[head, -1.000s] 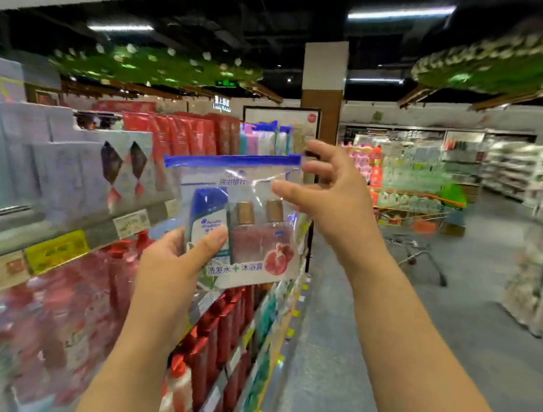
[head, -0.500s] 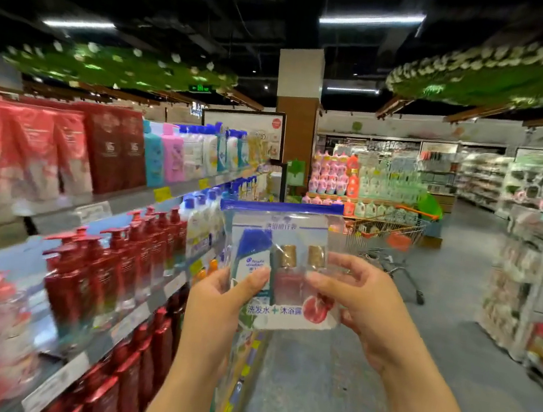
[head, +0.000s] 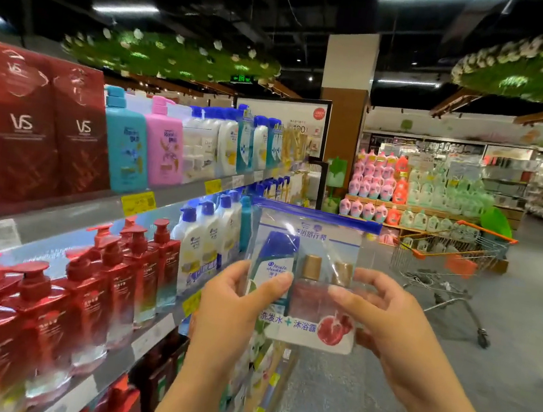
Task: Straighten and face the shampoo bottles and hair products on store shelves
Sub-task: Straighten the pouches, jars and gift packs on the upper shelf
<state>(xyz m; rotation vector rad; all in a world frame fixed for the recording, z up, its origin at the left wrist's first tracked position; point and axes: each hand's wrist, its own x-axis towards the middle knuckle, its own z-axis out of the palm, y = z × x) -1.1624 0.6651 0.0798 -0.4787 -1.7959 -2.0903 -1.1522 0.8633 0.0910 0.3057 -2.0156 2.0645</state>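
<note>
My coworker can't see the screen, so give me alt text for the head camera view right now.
Two hands hold up a clear zip pouch of travel-size bottles in a store aisle: left hand grips its left edge, right hand its right. Shelves of red pump bottles and white shampoo bottles run along the left; a shopping cart stands ahead.

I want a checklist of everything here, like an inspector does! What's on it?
Surface: shelves on the left with yellow price tags.
Job's things: clear travel pack with three small bottles, held up in the aisle; red pump bottles and white bottles in rows.
Clutter: nothing seen.
Hands: left hand grips the pack's left edge, right hand its right edge.
Cables: nothing seen.
Surroundings: shopping cart ahead, pink and green jugs stacked behind it.
</note>
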